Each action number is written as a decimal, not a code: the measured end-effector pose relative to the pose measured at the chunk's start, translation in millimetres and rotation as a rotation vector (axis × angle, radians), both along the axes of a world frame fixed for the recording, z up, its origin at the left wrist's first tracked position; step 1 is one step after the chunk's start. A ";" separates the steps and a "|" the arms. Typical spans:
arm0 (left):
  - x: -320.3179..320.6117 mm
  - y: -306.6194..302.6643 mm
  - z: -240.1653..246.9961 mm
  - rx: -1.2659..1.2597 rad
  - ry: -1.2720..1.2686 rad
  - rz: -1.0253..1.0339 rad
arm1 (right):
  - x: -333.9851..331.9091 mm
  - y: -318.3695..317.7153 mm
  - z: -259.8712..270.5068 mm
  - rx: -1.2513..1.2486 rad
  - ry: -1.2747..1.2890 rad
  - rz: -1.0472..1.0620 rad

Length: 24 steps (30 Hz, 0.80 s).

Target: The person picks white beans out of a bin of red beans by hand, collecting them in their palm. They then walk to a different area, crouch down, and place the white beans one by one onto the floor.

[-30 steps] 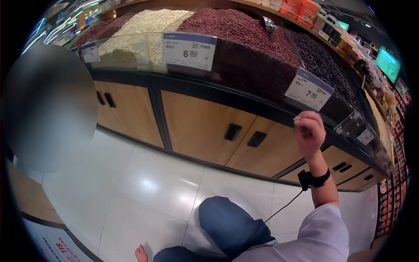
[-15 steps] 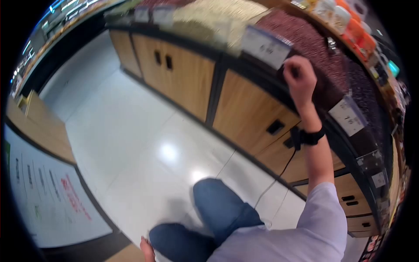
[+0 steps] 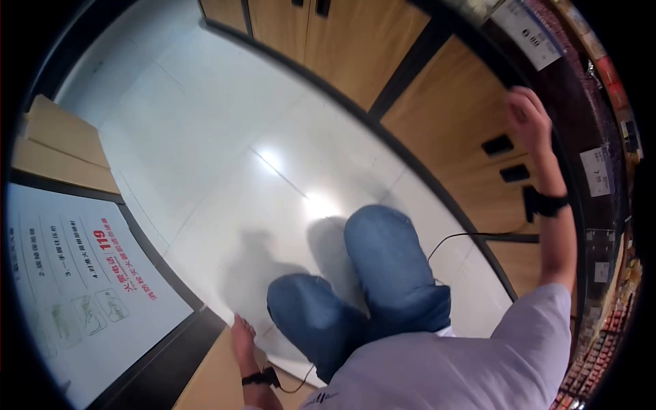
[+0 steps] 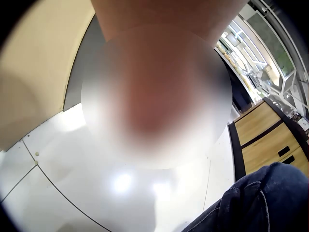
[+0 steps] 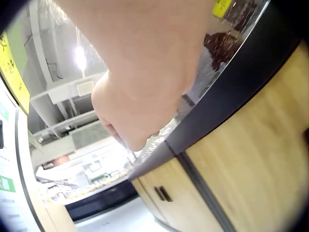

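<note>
My right hand (image 3: pixel 531 119) is raised in front of a wood-fronted display counter (image 3: pixel 447 130), its fingers loosely curled. No held thing shows in it. The nearest parts are the counter's black edge and a cabinet handle (image 3: pixel 497 145). The right wrist view shows the back of that hand (image 5: pixel 140 104) beside the black edge, the palm hidden. Low at my left side hangs my left hand (image 3: pixel 242 335), fingers relaxed, beside a pale wooden panel (image 3: pixel 219 369). A blurred patch covers most of it in the left wrist view.
Price cards (image 3: pixel 527 34) line the counter front, with dark red beans (image 3: pixel 540 10) behind. A white sign with red print (image 3: pixel 89 273) stands at the left. Pale floor tiles (image 3: pixel 205 137) run between both sides. A thin cable (image 3: pixel 465 234) hangs from my right wristband.
The view has turned left and down, so the counter has swung to the right edge. My right hand has gone lower against the counter. More of the left arm shows.
</note>
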<state>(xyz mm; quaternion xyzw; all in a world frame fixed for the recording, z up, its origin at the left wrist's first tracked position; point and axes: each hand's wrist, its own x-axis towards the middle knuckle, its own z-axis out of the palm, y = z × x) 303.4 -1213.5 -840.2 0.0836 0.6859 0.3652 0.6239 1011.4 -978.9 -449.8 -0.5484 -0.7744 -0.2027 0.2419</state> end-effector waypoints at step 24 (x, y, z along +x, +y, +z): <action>49.9 153.3 20.1 0.472 -0.284 0.066 | 61.7 239.6 193.6 0.060 -0.190 -0.400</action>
